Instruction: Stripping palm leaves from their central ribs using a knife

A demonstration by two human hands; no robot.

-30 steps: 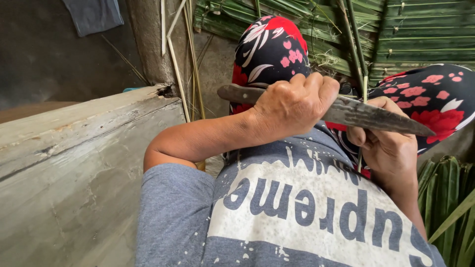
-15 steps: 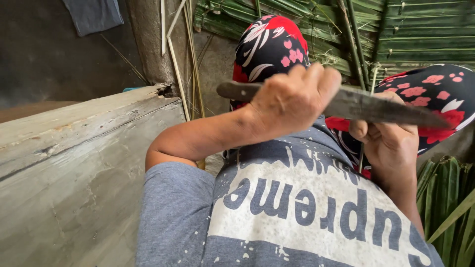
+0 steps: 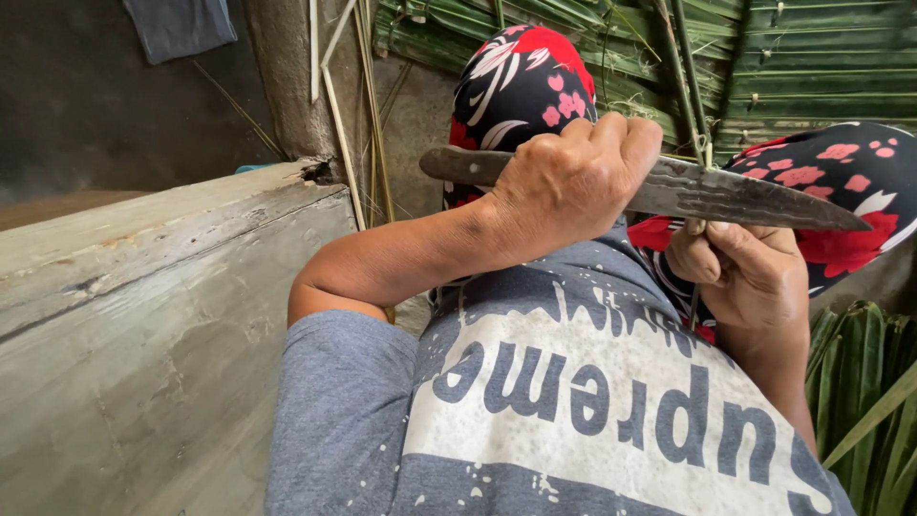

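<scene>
Gripping knife (image 3: 726, 196) handle in clenched left hand (image 3: 573, 182); pinching thin leaf rib (image 3: 704, 158) in closed right hand (image 3: 750, 272) just beneath blade. Risking cut fingers (image 3: 695, 258) if blade slipping downward.

Left hand (image 3: 573, 186) fisted on knife (image 3: 726, 198), right hand (image 3: 750, 272) pinching thin stalk (image 3: 707, 153)

Worn grey wooden plank (image 3: 143, 315) at left, palm fronds (image 3: 860, 382) on ground

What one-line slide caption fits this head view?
Left hand grips a dark knife across a thin leaf rib pinched in the right hand, palm fronds behind.
</scene>
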